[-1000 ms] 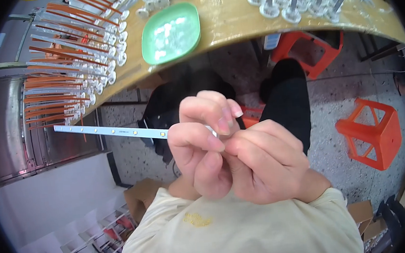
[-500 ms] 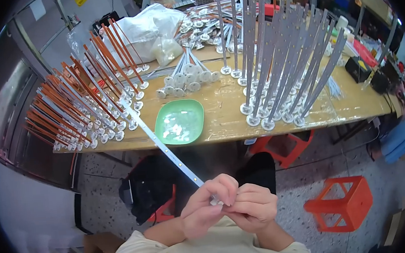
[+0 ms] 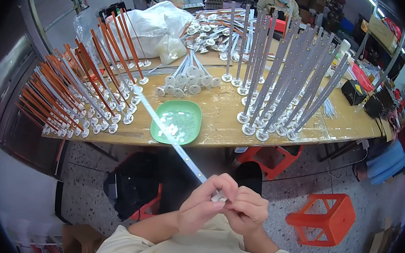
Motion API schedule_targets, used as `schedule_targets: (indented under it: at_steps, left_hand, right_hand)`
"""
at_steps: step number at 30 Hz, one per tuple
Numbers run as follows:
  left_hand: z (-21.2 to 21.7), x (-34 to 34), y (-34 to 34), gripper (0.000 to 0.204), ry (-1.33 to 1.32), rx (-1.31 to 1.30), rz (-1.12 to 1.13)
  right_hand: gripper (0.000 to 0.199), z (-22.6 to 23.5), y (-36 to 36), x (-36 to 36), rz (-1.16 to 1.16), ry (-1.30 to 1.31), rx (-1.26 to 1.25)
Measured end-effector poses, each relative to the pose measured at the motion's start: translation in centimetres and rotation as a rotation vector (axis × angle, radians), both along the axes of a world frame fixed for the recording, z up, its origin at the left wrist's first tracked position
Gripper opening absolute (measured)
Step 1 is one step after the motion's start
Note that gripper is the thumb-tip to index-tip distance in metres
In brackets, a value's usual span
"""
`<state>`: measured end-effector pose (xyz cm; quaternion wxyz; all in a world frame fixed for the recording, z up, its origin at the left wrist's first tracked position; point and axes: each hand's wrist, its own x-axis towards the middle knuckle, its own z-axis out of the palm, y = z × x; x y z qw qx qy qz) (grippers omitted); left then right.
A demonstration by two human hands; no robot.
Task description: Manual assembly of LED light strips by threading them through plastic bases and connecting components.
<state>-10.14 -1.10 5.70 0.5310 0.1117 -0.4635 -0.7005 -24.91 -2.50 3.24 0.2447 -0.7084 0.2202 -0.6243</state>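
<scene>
In front of my chest, my left hand [image 3: 200, 206] is closed around the lower end of a long, narrow white LED strip [image 3: 179, 151]. The strip slants up and away to the left, passing over a green tray [image 3: 194, 135] that holds small whitish pieces. Pressed against the left fingertips, my right hand [image 3: 248, 210] is closed in a pinch at the strip's near end. A small whitish part [image 3: 219, 197] shows between the hands. What the right fingers grip is mostly hidden.
Orange-brown and pale strips on round bases [image 3: 112, 129] crowd the table's left. Grey LED strips [image 3: 279, 77] stand on the right. Behind the tray lie strips with round white bases [image 3: 191, 79]. An orange stool [image 3: 326, 221] is on the floor. Two people sit across the table.
The view has shifted. The strip's far part now crosses over the green tray rather than lying left of it. Both hands stay together, with the whitish part between them showing more.
</scene>
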Motion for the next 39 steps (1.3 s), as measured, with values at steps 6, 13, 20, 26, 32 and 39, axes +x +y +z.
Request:
schedule_targets:
  at_steps: [6,13,20,26,32,39]
  left_hand:
    - [4.4,3.4,-7.1,0.018,-0.644,-0.025,0.239]
    - [8.1,10.7,-20.1,0.015,-0.819,0.255,0.098]
    - [8.2,15.5,-28.2,0.011,-0.731,0.426,0.077]
    - [6.1,16.1,-31.5,0.009,-0.675,0.521,0.198]
    - [4.1,15.9,-34.1,0.008,-0.649,0.611,0.329]
    - [5.6,15.1,-34.8,0.018,-1.181,0.356,0.26]
  right_hand:
    - [0.033,-2.7,0.0,-1.4,0.108,0.019,0.184]
    - [0.025,-15.2,-4.9,-4.5,-0.188,-0.236,0.863]
    - [0.024,-24.1,-5.2,-6.5,-0.469,0.121,0.909]
    - [0.02,-25.1,-6.9,-6.4,-0.494,0.328,0.799]
    - [0.017,-24.8,-6.9,-6.4,-0.454,0.256,0.931]
    - [0.013,-25.5,-7.5,-6.4,-0.453,0.321,0.931]
